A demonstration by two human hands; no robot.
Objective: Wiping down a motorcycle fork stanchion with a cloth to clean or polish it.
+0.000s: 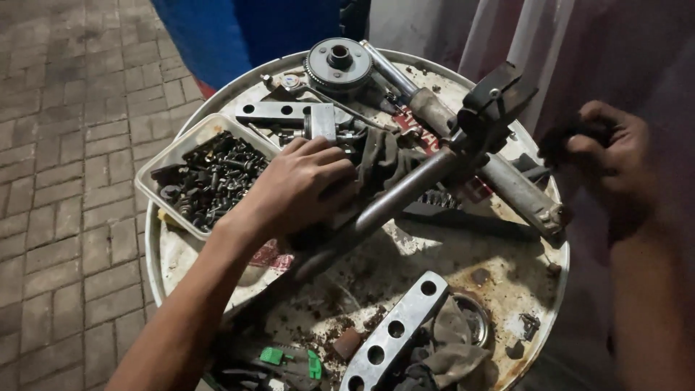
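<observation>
Two steel fork tubes (405, 190) in a black clamp yoke (492, 108) lie across the rusty white drum top (434, 253). Left hand (300, 188) presses palm-down on the lower tube's end, fingers spread. Right hand (604, 148) is off the drum's edge, closed on one small dark part (561, 137). One clear plastic tray of black bolts (206, 177) sits just left; two drilled aluminium plates (394, 329); one round gear hub (338, 61) at far rim

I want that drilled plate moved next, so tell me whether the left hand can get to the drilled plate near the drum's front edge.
Probably yes. The left hand rests on the fork tubes, and the drilled plate lies uncovered on the drum top with only bare surface between.
</observation>
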